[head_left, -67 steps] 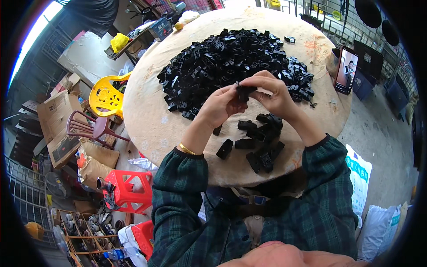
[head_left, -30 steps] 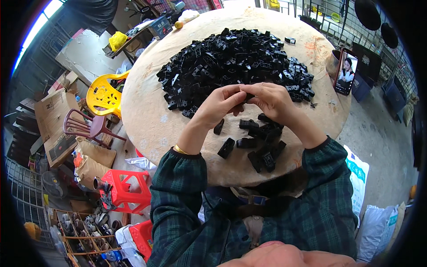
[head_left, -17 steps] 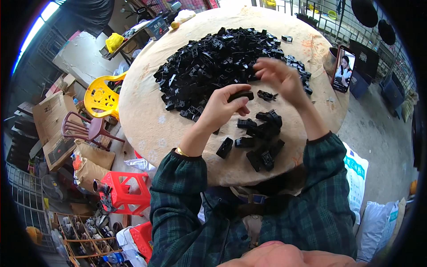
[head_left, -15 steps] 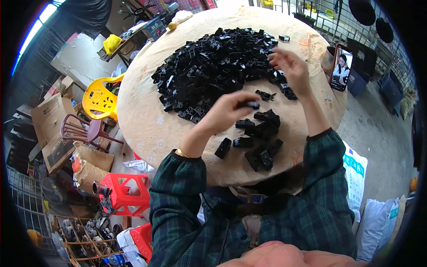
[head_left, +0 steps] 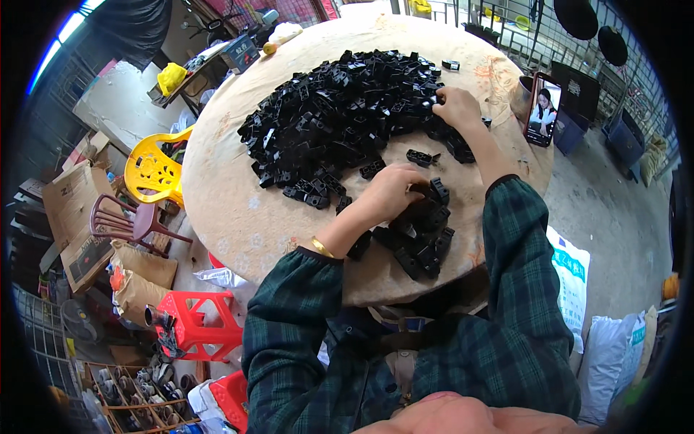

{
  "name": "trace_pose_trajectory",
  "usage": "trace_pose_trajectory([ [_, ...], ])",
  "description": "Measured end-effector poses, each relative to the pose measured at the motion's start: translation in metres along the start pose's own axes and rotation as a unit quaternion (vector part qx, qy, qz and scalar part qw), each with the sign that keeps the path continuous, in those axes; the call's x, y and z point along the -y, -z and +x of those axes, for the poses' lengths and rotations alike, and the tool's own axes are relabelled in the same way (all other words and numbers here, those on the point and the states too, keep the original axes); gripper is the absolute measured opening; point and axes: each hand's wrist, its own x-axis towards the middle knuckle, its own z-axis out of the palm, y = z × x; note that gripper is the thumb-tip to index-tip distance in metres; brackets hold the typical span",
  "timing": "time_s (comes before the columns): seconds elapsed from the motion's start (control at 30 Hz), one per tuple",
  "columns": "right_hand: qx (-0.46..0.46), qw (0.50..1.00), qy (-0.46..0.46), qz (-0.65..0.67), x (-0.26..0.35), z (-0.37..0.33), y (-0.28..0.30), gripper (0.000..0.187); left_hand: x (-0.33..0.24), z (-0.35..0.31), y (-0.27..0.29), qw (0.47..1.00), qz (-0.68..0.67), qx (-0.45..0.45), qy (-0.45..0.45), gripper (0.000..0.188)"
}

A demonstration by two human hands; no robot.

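Some parts [head_left: 409, 259] in front of the heap [head_left: 325, 119] could be scattered if brushed by the left hand [head_left: 394, 192] over them, the right hand [head_left: 458, 108] being at the heap's right edge, neither grip discernible.

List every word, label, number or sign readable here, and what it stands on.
I don't copy out wording; print stands here:
Upper white sack: large pale characters on teal.
Lower white sack: teal label, too small.
Brown carton: dark print.
Dark blue box: pale characters, small.
Phone: screen text, too small.
Black parts: no lettering discernible.
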Motion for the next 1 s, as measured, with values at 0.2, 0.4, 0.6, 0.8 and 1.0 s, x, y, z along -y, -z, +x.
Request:
trace_pose_trajectory([
  [0.2, -0.042, 0.937, 0.098, 0.332, 0.019, -0.024, 0.027, 0.03, 0.002, 0.003, 0.011, 0.975, -0.131, -0.128, 0.124, 0.019],
  [0.4, 0.173, 0.796, 0.118, 0.568, 0.07, -0.088, 0.046, 0.031, 0.015, -0.006, 0.039, 0.784, -0.577, -0.143, 0.177, 0.026],
  [0.6, 0.005, 0.877, 0.222, 0.426, 0.08, -0.109, 0.033, 0.03, 0.004, -0.006, 0.029, 0.813, -0.519, -0.176, 0.197, 0.023],
  [0.8, 0.078, 0.814, 0.207, 0.537, 0.08, -0.108, 0.034, 0.03, 0.006, -0.012, 0.042, 0.936, -0.23, -0.223, 0.145, 0.02],
  [1.0, 0.069, 0.813, 0.209, 0.538, 0.077, -0.108, 0.035, 0.03, -0.009, -0.01, 0.046, 0.929, -0.243, -0.258, 0.105, 0.024],
])
